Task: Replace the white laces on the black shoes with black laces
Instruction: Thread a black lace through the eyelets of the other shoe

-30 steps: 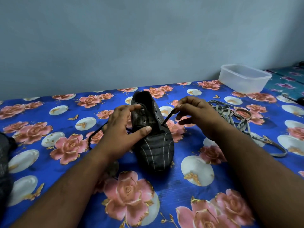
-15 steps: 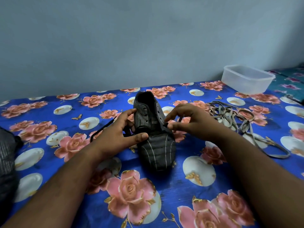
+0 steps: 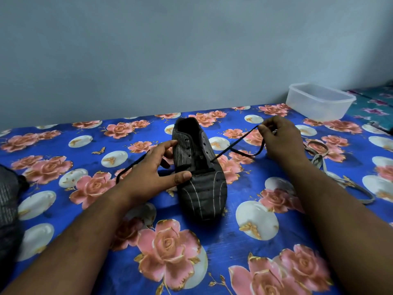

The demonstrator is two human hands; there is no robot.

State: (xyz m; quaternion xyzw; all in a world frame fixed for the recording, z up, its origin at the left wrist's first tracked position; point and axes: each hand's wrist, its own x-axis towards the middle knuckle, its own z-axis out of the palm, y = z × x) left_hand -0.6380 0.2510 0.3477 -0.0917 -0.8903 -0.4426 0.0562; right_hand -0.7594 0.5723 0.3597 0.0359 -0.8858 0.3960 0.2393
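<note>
A blue rose-print cloth [image 3: 212, 248] covered the surface, the black shoe [image 3: 198, 173] at frame centre, the left hand [image 3: 148, 173] bracing it with straight fingers, the right hand [image 3: 280, 141] pinching the black lace [image 3: 236, 143], a clear tub [image 3: 319, 102] upper right by the grey wall [image 3: 170, 50]

A home, likely a bedroom: the surface is covered by a blue sheet [image 3: 244, 241] printed with pink roses, set against a plain grey wall [image 3: 170, 50]. Beyond the right hand [image 3: 280, 141], which pinches a lace [image 3: 234, 145], sits a clear plastic tub [image 3: 319, 103] beside a teal floral cloth [image 3: 374, 107].
</note>
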